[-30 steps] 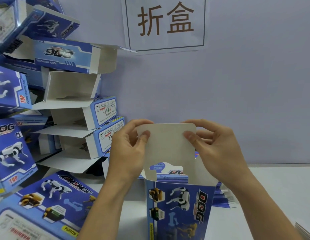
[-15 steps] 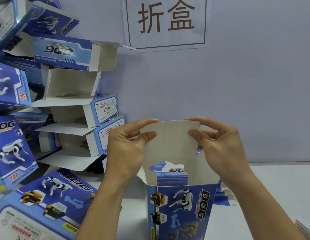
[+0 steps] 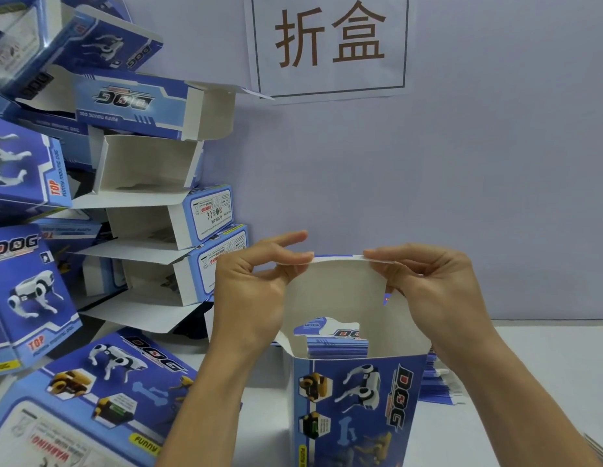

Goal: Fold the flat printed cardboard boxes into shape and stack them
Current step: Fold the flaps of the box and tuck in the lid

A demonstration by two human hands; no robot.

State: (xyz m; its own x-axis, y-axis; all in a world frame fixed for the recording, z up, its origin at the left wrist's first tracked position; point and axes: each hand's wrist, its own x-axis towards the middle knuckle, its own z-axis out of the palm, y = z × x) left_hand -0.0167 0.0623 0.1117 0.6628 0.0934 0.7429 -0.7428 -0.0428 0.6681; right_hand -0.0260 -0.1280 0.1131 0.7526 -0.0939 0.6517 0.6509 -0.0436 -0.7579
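A blue printed "DOG" box (image 3: 357,409) stands upright in front of me, its top open. Its white lid flap (image 3: 340,291) rises at the far side and bends toward me at its upper edge. My left hand (image 3: 256,294) pinches the flap's upper left corner and my right hand (image 3: 435,291) pinches the upper right corner. Behind the box lies a pile of flat blue boxes (image 3: 337,345), seen through the flap's cut-out. Folded boxes (image 3: 151,210) are stacked at the left against the wall.
A folded box (image 3: 91,399) lies on its side at the lower left on the white table (image 3: 529,382). A paper sign (image 3: 330,42) hangs on the pale wall. More flat blue boxes (image 3: 441,385) stick out to the right of the held box.
The flap's top edge has been bent forward toward me, so its flat white face now curves over. Both hands stayed on its upper corners.
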